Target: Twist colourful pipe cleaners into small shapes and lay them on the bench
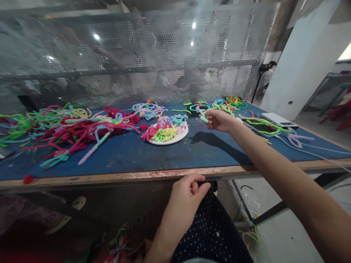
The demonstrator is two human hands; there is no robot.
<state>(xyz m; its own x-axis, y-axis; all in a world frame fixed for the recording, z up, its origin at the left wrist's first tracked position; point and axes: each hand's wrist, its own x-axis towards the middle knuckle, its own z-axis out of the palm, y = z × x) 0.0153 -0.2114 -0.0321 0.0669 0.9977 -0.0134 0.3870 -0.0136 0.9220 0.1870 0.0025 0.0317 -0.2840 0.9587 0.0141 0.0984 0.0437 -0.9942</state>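
Right of the plate (180,137), the right hand (219,120) pinches a fuzzy green piece (203,116), likely light, soft and bendy, best held by one end, while the near left hand's (184,199) thumb and finger sit apart.

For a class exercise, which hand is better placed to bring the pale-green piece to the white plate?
Probably the right hand: over the tabletop, it appears to pinch the piece. The left hand is short of the table edge.

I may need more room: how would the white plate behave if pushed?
The plate looks flat and low, so it would probably slide, not tip. The fuzzy pieces crowd its left edge, so some might drop off.
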